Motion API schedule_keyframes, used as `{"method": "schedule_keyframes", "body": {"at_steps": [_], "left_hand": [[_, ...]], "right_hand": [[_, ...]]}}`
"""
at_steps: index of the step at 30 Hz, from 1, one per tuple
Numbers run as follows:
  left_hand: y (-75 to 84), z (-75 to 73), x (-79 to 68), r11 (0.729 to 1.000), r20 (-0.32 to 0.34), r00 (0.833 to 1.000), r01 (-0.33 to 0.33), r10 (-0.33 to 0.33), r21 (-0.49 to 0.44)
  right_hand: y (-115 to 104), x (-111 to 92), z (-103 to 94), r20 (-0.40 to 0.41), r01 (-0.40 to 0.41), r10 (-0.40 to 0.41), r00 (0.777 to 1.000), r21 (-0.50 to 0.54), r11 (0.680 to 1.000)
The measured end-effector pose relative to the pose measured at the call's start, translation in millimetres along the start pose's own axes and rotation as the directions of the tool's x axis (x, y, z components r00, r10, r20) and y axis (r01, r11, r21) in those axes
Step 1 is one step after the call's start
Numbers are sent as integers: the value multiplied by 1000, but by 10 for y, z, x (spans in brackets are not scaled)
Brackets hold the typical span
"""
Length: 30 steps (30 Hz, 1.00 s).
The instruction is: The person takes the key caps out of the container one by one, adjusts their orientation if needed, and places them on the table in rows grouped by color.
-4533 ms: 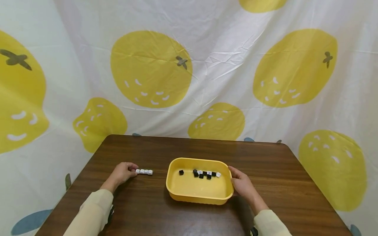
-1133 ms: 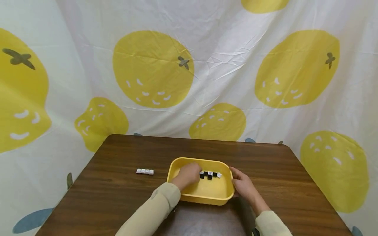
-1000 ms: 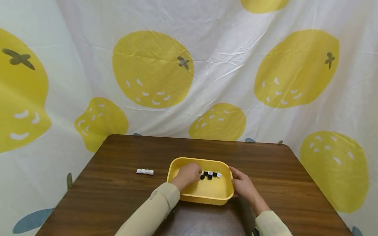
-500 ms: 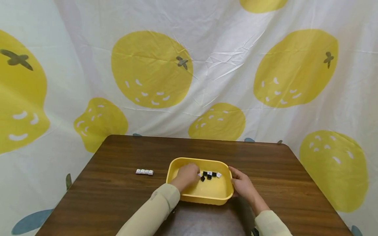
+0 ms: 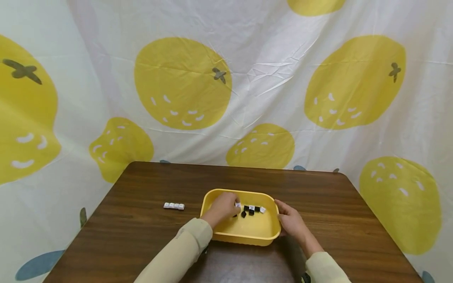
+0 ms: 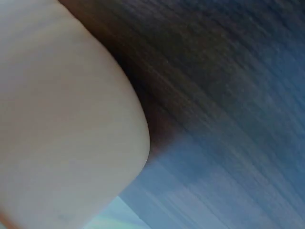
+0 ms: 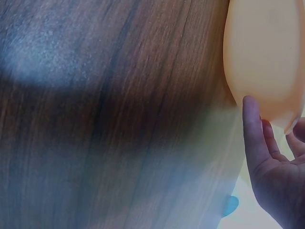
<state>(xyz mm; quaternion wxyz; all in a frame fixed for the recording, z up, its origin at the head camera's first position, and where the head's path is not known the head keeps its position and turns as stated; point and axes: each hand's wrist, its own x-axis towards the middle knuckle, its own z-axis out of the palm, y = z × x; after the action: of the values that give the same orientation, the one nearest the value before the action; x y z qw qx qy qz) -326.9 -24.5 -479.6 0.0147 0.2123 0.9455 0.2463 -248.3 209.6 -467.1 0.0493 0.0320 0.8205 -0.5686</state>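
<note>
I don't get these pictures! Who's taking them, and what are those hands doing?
There's no robot, just a person's left hand and right hand. A camera worn on the head looks down over the table; one on each wrist takes the close-ups. On the table, four white blocks stand in a row beside a yellow tray with loose black and white blocks. The right hand holds the tray's end. The left reaches inside and seems to pinch a white block.

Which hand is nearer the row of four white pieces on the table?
Left. The left hand reaches into the yellow tray, right of the row; the right hand grips the tray's right end, farther away.
</note>
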Motion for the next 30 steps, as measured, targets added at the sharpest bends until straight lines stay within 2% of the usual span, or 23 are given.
{"method": "schedule_keyframes", "body": {"at_steps": [4,13,23,30], "left_hand": [[-1,-36,-20,996,-7,1000,-18,17,-84],[-45,-115,-98,978,-83,993,-101,87,-184],[-87,-166,-132,964,-134,990,-79,46,-253],[-64,-170,-148,950,-140,990,-47,4,-308]], "right_hand": [[-4,0,2,1,6,-6,1000,6,1000],[-9,-9,5,-14,5,-5,1000,3,1000],[2,-7,17,-28,4,-5,1000,-14,1000],[-9,-13,17,-18,14,-14,1000,-12,1000]]}}
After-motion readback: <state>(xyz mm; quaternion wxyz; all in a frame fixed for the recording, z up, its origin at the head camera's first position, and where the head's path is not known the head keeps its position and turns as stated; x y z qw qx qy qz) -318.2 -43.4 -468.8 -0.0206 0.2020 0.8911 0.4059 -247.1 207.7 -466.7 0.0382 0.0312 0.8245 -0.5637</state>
